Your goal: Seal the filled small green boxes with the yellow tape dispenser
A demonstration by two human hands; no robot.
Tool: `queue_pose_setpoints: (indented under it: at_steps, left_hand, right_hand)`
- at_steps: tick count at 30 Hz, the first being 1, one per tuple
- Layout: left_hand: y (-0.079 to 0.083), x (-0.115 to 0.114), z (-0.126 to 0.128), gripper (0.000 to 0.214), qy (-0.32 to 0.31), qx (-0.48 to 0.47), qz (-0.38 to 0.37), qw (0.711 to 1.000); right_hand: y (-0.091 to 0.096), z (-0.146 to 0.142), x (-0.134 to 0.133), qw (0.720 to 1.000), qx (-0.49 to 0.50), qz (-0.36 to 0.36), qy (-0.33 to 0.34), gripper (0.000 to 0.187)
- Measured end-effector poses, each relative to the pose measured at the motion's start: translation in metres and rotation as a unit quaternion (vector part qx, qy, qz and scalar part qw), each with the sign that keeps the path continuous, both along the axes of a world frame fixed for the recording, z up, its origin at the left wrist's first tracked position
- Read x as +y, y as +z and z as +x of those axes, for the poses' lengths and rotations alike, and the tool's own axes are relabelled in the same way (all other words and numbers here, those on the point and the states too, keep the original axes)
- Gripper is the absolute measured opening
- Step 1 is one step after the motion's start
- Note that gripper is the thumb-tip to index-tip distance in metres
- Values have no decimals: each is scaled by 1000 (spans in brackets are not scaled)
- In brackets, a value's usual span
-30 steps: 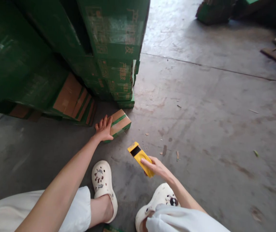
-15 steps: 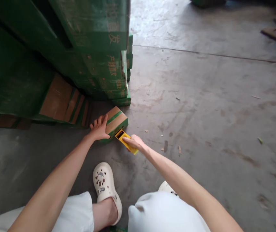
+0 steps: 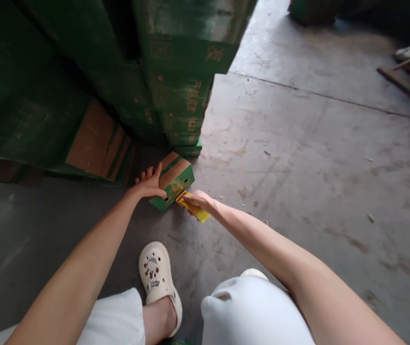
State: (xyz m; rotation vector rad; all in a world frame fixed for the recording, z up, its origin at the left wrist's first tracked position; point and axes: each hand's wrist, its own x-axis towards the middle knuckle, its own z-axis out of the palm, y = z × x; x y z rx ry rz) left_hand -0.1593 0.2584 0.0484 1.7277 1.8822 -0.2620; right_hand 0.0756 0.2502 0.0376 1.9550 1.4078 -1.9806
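A small green and brown cardboard box [image 3: 176,179] rests tilted on the concrete floor, its green side with dark round holes turned toward me. My left hand [image 3: 150,184] lies against its left end, fingers spread and thumb at the near edge. Closed around a flat yellow tool [image 3: 199,211] is my right hand [image 3: 199,199]. The tool's front end meets or nearly meets the lower edge of the box's green side. Its exact kind is not clear, since my fingers cover part of it.
Tall stacks of green cartons [image 3: 179,91] stand right behind the box. Brown and green cartons [image 3: 93,139] lean at the left. My white clog [image 3: 156,270] is close below. A person's foot [image 3: 404,52] and a wooden piece [image 3: 395,76] show at far right.
The box has tipped back, so more of its green side shows. My right hand and the yellow tool have shifted slightly up and right. The view has turned a little.
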Motion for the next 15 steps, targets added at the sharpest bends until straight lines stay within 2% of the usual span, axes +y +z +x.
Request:
queue_pose_setpoints:
  at_steps: [3, 6, 12, 15]
  left_hand:
    - [2, 7, -10, 142, 22, -15, -23, 999]
    - [4, 5, -7, 141, 27, -15, -31, 999]
    - [1, -14, 27, 142, 41, 21, 21, 999]
    - [-3, -24, 49, 138, 51, 48, 50, 996]
  right_hand:
    - [11, 14, 3, 997, -51, -44, 38, 41]
    - [21, 22, 9, 994, -77, -46, 55, 40]
    - [39, 9, 20, 995, -86, -24, 55, 43]
    - [54, 19, 20, 993, -91, 5, 71, 46]
